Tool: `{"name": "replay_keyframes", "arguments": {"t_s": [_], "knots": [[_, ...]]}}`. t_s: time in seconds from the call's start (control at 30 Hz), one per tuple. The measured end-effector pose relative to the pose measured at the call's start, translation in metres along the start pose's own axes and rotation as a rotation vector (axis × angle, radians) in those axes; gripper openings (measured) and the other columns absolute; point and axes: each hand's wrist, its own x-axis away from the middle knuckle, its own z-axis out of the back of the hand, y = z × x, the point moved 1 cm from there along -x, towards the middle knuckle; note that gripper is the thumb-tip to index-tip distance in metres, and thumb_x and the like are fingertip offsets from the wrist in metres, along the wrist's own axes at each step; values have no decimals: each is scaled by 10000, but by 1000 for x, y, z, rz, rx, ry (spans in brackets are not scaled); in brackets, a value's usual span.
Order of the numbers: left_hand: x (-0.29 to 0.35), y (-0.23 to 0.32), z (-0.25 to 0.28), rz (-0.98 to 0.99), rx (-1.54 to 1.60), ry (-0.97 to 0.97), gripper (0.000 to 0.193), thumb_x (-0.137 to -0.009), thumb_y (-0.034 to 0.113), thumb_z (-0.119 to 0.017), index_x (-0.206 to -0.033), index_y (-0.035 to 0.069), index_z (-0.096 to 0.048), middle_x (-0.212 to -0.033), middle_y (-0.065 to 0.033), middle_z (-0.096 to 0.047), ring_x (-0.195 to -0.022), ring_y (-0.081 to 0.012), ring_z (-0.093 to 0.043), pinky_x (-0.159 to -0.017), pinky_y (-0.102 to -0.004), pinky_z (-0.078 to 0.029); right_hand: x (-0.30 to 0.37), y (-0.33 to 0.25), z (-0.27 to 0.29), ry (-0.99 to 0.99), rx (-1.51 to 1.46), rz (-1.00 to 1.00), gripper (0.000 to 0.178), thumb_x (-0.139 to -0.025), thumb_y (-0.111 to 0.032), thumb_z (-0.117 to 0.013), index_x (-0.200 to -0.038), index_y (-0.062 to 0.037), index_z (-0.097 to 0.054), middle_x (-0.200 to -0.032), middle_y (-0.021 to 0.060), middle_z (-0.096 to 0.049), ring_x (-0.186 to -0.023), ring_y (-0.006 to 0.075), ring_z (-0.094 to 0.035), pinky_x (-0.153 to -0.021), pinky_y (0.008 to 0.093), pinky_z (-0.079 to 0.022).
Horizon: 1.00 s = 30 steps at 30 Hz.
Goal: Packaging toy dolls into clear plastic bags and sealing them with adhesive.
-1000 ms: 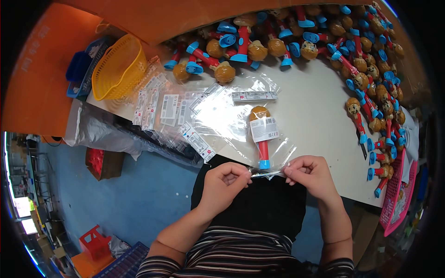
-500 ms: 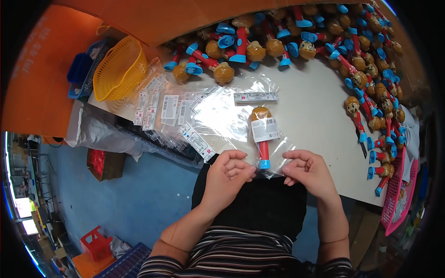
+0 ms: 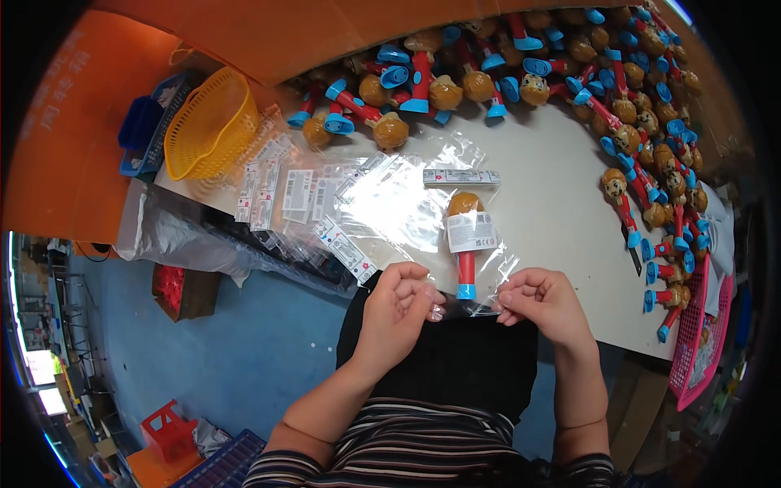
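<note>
A clear plastic bag (image 3: 504,264) lies at the table's near edge, its printed header strip (image 3: 460,177) pointing away from me. Inside it is a toy figure (image 3: 466,272) with a round brown head, a red body and a blue end. A white label (image 3: 472,233) covers the toy's middle. My left hand (image 3: 396,309) has curled fingers, with thumb and fingertips pinching the bag's near left edge. At the near right corner, my right hand (image 3: 543,301) pinches the film between thumb and fingers.
Flat printed bags (image 3: 297,195) lie in a glossy pile to the left, by a yellow basket (image 3: 207,122). Several similar toys (image 3: 390,130) are heaped along the far and right sides. A pink basket (image 3: 701,342) hangs at the right edge, near a dark blade-like strip (image 3: 635,259).
The bag and the toy in it have shifted slightly to the right. Its near edge is spread a little wider, with my left fingertips slightly farther left.
</note>
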Motion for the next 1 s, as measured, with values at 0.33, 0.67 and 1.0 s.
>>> {"name": "replay_keyframes", "arguments": {"t_s": [0.33, 0.67, 1.0], "knots": [[-3, 20, -23, 115, 1, -136, 709, -831, -4, -742, -1379, 18, -293, -1061, -159, -656, -964, -155, -650, -821, -254, -524, 15, -7, -12, -178, 40, 74, 117, -912, -47, -652, -983, 46, -646, -845, 92, -696, -763, 124, -676, -706, 229, -549], [23, 125, 75, -455, -139, 240, 692, -800, 23, -724, -1372, -7, -336, -1088, -176, -671, -946, -188, -667, -770, -255, -522, -12, 15, -5, 439, 531, 584, 106, -899, -50, -650, -971, 27, -638, -860, 41, -657, -719, 86, -584, -656, 217, -466], [51, 75, 248, -436, -127, 949, 470, -875, 175, -731, -1247, 12, -495, -1022, -99, -651, -914, -195, -644, -740, -319, -527, -18, 10, -15, 543, 791, 748, 302, -765, -115, -777, -1021, -18, -650, -1027, 108, -631, -735, 226, -615, -649, 285, -517]]}}
